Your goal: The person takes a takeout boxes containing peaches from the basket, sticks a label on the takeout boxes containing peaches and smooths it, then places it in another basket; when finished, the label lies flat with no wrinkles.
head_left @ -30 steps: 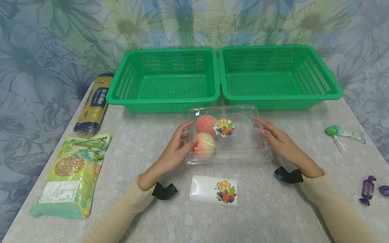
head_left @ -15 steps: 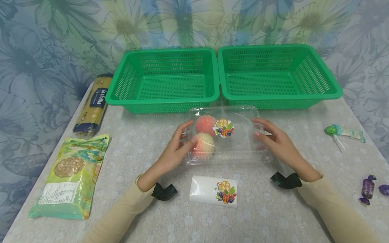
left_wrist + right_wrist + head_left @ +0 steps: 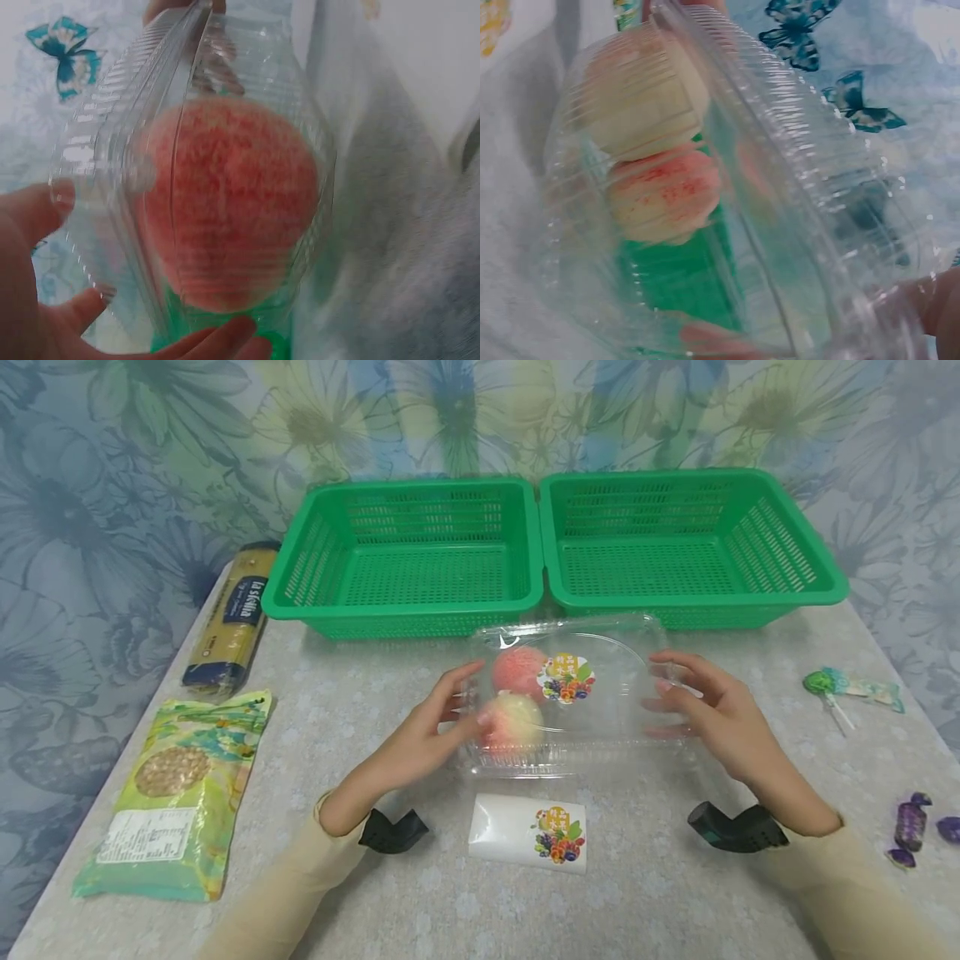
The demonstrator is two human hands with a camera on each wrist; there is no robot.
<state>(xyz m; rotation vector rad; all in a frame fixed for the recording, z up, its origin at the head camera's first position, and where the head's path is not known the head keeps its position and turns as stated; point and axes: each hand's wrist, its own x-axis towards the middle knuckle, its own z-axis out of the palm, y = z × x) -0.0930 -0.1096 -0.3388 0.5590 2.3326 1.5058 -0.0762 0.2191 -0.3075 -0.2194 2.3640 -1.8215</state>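
A clear plastic clamshell fruit box (image 3: pixel 618 693) is held up between my two hands, a little above the table. A round fruit-print sticker (image 3: pixel 566 678) is on its lid. Two peaches lie inside at the left end, a pink-red peach (image 3: pixel 517 672) behind a pale yellow-pink peach (image 3: pixel 516 722). My left hand (image 3: pixel 427 735) grips the box's left end, thumb on the near side. My right hand (image 3: pixel 723 718) grips the right end, some fingers seen through the plastic. In the left wrist view the red peach (image 3: pixel 229 202) fills much of the box end.
Two green baskets (image 3: pixel 405 607) (image 3: pixel 697 600) stand side by side at the back. A white sheet with a sticker (image 3: pixel 502 831) lies in front. Pasta (image 3: pixel 232 618) and a green bag (image 3: pixel 172 802) lie left; a lollipop (image 3: pixel 821 683) and purple candies (image 3: pixel 910 827) lie right.
Both hands have raised the fruit box off the table and shifted it slightly right, with the peaches inside. The right hand has moved right with the box's end.
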